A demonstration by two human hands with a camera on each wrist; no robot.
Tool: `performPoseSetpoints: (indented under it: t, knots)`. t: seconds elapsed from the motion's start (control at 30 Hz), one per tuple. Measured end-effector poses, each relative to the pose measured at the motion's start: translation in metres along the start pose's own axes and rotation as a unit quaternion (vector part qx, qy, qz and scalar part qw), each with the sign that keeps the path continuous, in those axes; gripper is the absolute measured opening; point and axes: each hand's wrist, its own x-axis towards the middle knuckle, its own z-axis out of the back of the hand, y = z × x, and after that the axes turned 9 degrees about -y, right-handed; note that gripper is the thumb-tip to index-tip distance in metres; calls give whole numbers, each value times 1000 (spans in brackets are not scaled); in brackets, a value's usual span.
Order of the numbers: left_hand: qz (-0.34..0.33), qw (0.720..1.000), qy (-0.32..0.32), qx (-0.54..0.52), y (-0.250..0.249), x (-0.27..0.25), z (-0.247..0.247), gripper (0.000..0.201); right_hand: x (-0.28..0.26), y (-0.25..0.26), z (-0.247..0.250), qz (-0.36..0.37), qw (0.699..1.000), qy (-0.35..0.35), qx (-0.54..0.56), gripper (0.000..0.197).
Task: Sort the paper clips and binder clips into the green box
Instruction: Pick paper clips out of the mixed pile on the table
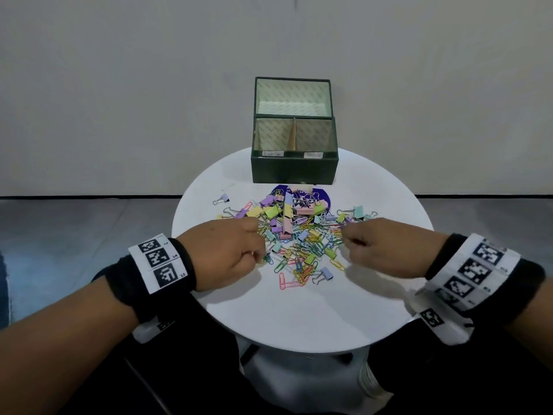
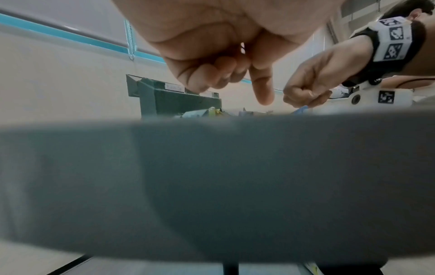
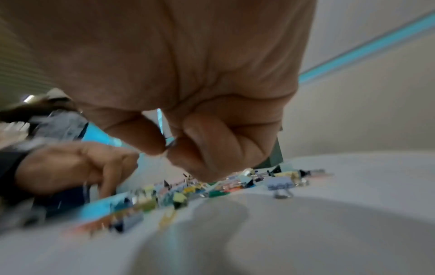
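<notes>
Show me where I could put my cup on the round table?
Bare patches: the near part of the white table, between the clip pile and the table's near edge, and beside the green box on either side. The middle is crowded with clips and both hands.

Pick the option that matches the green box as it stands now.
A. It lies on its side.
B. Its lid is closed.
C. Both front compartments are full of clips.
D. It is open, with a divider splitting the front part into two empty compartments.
D: the green box stands upright and open, its divider between two bare compartments, and the clips lie on the table.
</notes>
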Motion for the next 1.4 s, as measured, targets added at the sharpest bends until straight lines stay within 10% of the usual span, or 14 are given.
performPoseSetpoints:
  t: [0.17, 0.47, 0.83, 1.03, 1.17, 1.4]
  knots:
    - [-43, 998, 35, 36, -3, 3, -4, 29, 7, -3, 10, -105, 939, 12, 329, 27]
    - [-51, 998, -7, -25, 1, 3, -3, 14, 19, -8, -7, 27, 997, -43, -60, 13]
    - [-38, 998, 42, -8, -3, 7, -5, 29, 32, -11, -13, 45, 991, -39, -123, 12]
    - [-53, 998, 21, -9, 0, 7, -3, 29, 35, -21, 16, -28, 991, -12, 134, 17]
    - [-2, 998, -10, -68, 7, 15, 11, 27, 39, -27, 28, -118, 910, 43, 395, 27]
    - [74, 991, 23, -112, 8, 35, 21, 13, 50, -24, 30, -127, 885, 73, 441, 34]
